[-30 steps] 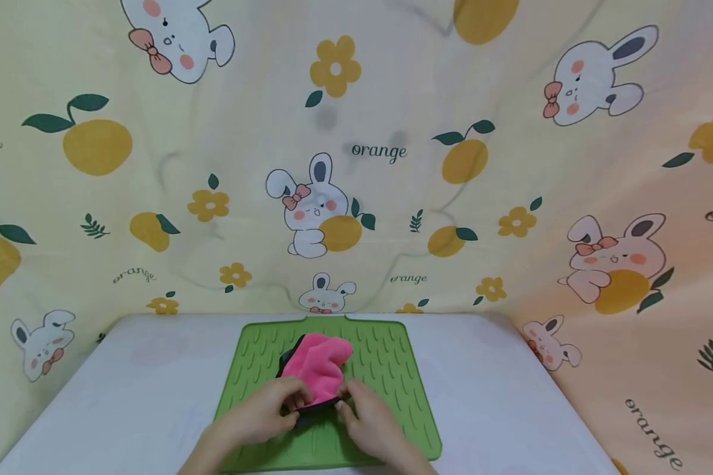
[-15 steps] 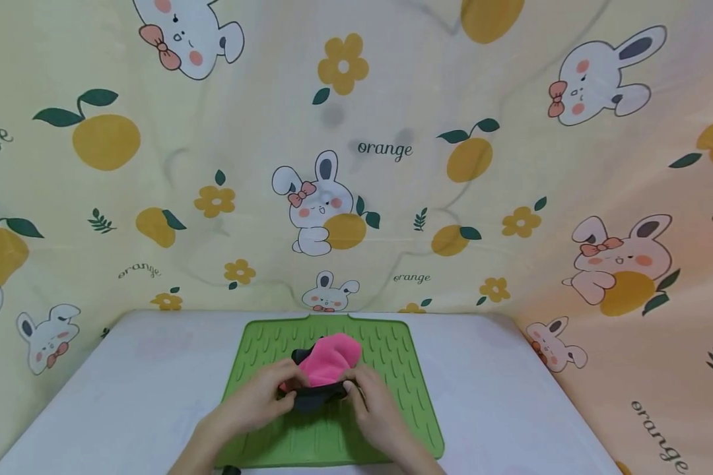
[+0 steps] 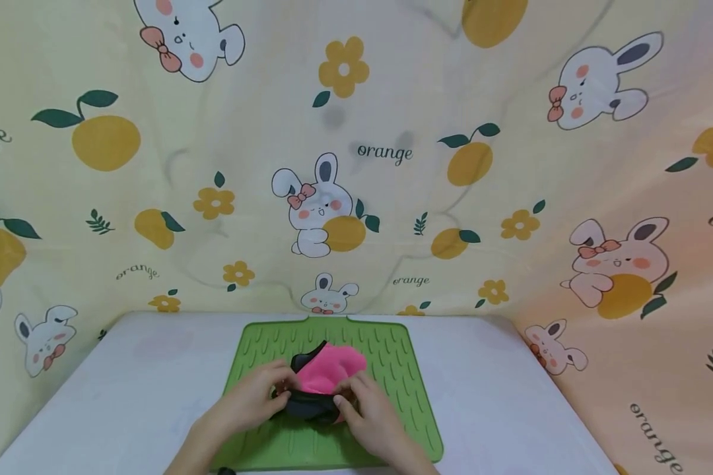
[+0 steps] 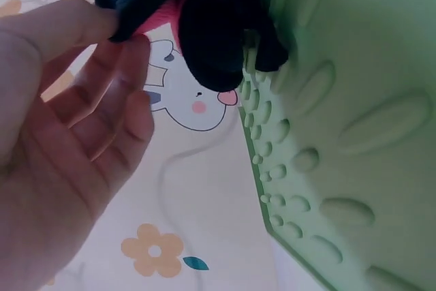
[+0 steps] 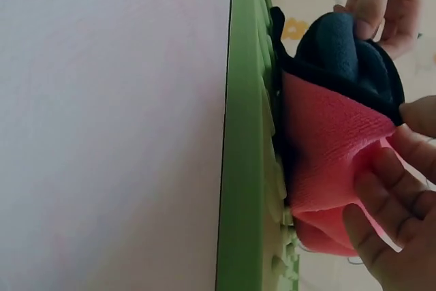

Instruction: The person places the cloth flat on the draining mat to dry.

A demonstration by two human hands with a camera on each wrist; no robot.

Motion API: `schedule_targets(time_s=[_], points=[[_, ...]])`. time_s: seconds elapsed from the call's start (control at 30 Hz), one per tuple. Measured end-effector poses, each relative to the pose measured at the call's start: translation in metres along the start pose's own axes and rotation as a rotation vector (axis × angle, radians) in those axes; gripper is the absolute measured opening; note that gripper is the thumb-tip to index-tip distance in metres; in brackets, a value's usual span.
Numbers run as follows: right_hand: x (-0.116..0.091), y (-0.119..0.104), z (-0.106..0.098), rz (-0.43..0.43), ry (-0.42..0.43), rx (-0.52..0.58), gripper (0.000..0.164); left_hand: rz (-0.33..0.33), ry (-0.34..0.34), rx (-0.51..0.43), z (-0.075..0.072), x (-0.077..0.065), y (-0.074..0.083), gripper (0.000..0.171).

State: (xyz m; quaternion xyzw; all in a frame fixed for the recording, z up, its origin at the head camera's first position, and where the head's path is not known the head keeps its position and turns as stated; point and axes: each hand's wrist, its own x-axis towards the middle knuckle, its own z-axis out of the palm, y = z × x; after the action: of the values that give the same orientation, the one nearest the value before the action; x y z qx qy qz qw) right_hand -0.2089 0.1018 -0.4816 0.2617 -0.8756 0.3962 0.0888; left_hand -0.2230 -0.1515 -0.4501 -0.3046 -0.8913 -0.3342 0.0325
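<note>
A fuzzy cloth (image 3: 333,367), pink on one face and dark on the other with black edging, lies bunched over the green ridged mat (image 3: 395,389). My left hand (image 3: 251,397) pinches its near edge on the left between thumb and fingers. On the right, my right hand (image 3: 370,410) pinches the same edge, and the dark face shows between the two hands. The left wrist view has the thumb (image 4: 82,22) and fingertips at the cloth's dark rim. From the right wrist view, the dark side (image 5: 334,49) forms an open fold above the pink.
The mat rests on a white table (image 3: 487,396). A patterned curtain (image 3: 226,132) with rabbits and oranges stands behind and along both sides. A small black thing (image 3: 226,471) pokes in at the bottom edge of the head view.
The cloth's near edge has been turned up, so more of the dark face shows toward me. The pink bulk has shifted slightly right, and both hands keep their pinch.
</note>
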Motion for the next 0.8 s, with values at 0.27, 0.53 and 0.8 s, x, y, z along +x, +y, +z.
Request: schedule_targets(time_s=[0.27,0.53,0.8], points=[[-0.004,-0.005,0.006,0.05,0.013,-0.023,0.034,0.014,0.185,-0.027,-0.001,0.002,0.001,0.017],[-0.006,-0.004,0.015,0.142,-0.023,-0.14,0.031,0.048,0.265,-0.046,-0.002,0.002,0.006,0.022],[-0.003,0.0,0.008,0.178,-0.019,-0.127,0.019,0.097,0.24,-0.066,-0.003,0.001,0.005,0.022]])
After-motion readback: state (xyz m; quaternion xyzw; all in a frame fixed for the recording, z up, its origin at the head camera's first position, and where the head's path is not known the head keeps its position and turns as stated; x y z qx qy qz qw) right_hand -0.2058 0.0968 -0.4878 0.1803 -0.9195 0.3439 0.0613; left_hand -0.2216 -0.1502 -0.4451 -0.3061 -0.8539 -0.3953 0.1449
